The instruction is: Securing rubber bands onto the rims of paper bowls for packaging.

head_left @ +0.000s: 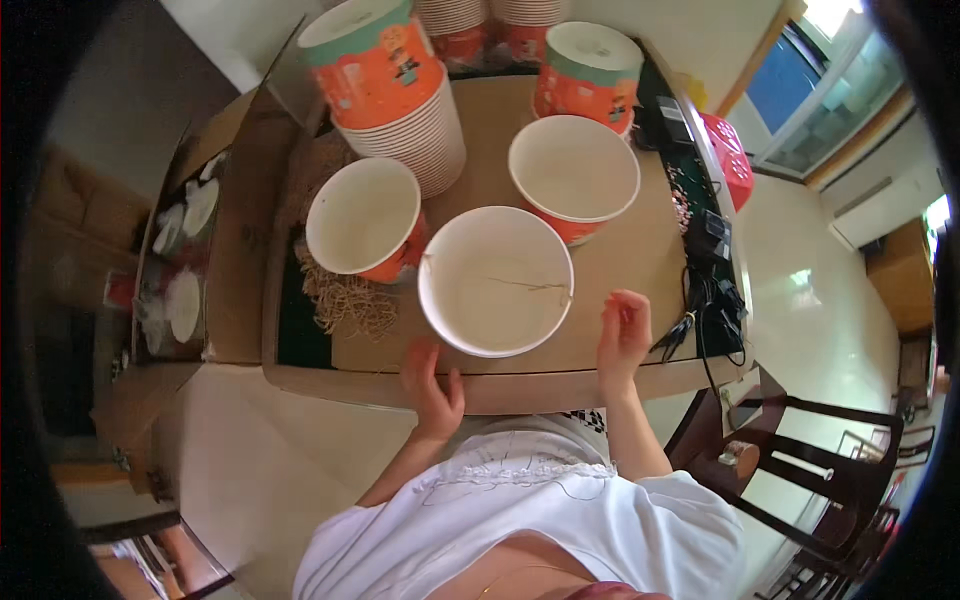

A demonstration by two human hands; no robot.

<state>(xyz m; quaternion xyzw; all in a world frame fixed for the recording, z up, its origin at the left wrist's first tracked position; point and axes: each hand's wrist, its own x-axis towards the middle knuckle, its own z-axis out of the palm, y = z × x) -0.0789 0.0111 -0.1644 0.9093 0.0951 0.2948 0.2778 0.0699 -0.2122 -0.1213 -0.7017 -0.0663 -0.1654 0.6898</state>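
Observation:
In front of me on the table stands an orange-and-white paper bucket (490,320), its white inside facing up. A thin piece of twine (535,286) runs across its opening to the right rim. My left hand (433,390) is by the table's front edge, just below the bucket, with thumb and fingers apart and empty. To the right of the bucket, apart from it, is my right hand (625,335). Its fingers are curled in toward the thumb; whatever they might hold is too small to see.
Another open bucket (365,215) stands left and one (575,165) right, with tall bucket stacks (400,110) behind. Loose twine (350,300) lies at the left. Black cables (710,300) crowd the right edge. An opened carton (240,230) is at left, a dark chair (790,460) at right.

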